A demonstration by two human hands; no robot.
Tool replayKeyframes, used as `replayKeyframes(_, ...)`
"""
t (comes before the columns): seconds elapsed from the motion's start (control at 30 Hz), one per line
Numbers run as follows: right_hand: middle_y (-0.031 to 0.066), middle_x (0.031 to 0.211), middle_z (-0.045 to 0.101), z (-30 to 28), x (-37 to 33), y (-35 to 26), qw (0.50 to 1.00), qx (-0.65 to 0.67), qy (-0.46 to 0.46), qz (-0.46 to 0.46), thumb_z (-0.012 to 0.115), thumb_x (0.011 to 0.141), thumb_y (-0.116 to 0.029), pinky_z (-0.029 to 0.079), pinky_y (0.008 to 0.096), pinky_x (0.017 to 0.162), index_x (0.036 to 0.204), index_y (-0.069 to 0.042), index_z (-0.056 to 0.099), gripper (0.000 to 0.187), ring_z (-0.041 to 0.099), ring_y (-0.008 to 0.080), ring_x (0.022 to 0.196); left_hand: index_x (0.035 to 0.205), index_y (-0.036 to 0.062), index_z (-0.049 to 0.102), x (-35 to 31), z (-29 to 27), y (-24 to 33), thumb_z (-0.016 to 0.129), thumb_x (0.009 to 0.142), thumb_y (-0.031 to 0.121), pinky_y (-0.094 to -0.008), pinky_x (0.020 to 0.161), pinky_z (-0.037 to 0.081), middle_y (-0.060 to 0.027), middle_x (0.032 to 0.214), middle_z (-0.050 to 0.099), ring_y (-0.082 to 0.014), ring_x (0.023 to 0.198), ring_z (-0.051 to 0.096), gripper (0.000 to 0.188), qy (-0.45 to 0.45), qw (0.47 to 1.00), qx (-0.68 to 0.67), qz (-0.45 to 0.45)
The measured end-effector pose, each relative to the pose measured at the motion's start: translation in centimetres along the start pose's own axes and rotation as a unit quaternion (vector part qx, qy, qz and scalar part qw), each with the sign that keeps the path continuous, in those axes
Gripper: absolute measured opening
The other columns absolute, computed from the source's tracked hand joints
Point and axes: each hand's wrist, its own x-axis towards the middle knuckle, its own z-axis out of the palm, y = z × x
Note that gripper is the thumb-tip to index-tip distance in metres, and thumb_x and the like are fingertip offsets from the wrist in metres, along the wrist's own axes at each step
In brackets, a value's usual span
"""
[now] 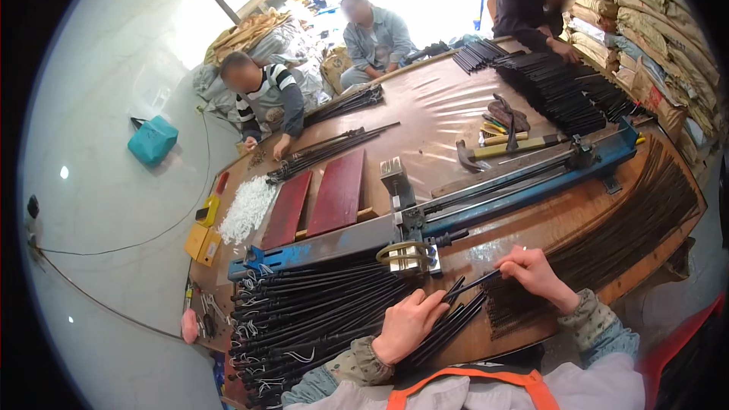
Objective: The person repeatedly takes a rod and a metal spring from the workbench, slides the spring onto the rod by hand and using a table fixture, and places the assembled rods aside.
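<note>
My left hand point(410, 324) is closed round a slim black rod point(475, 283) near the table's front edge. At the rod's other end, my right hand point(529, 271) pinches it between thumb and fingers. The rod slants up to the right between the two hands. More black rods point(461, 325) lie beneath and beside my left hand. To the left spreads a large pile of black rods with white strings point(304, 300) at their ends. A metal clamp block point(410, 258) on a long blue rail stands just beyond my hands.
Thin brown rods point(600, 247) fan across the table's right side. Behind the blue rail point(531, 190) lie a hammer point(474, 153), red boards point(339, 191) and small white pieces point(248, 205). Three people work round the far side, near black rod stacks point(543, 87). Sacks point(657, 23) are piled behind.
</note>
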Motion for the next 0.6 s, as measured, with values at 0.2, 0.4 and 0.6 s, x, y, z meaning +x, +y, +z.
replayKeyframes(0.2,0.0084,0.088,0.074,0.3,0.4,-0.9,0.960,-0.129,0.063,-0.241,0.080,0.084,-0.007,0.054,0.0367,0.079,0.109,-0.003,0.077,0.026,0.065,0.0258,0.090,0.118,0.0164,0.072,1.0,0.0,-2.0,0.068,0.098,0.027,-0.0440,0.058,0.054,-0.0098,0.082,0.061,-0.0331,0.065,0.066,0.023,-0.046,0.993,-0.105,0.012)
replayKeyframes(0.4,0.0151,0.114,0.068,-3.0,0.4,-0.6,0.915,-0.256,0.075,-0.303,0.084,0.079,-0.013,0.055,0.0478,0.088,0.134,-0.001,0.061,0.061,0.066,0.0373,0.107,0.111,0.0023,0.067,8.4,0.1,0.1,0.065,0.088,0.003,-0.0458,0.072,0.054,-0.0167,0.086,0.061,-0.0363,0.083,0.065,0.022,-0.120,0.977,-0.043,0.168)
replayKeyframes(0.6,0.0124,0.080,0.070,-13.2,0.5,5.4,0.920,-0.297,0.237,-0.097,0.075,0.092,-0.026,0.054,0.0380,0.065,0.150,-0.021,0.055,0.062,0.067,0.0256,0.067,0.119,0.0002,0.065,15.6,-4.4,0.3,0.061,0.093,-0.001,-0.0475,0.066,0.051,-0.0186,0.089,0.061,-0.0375,0.077,0.064,0.027,-0.045,0.981,0.017,0.190)
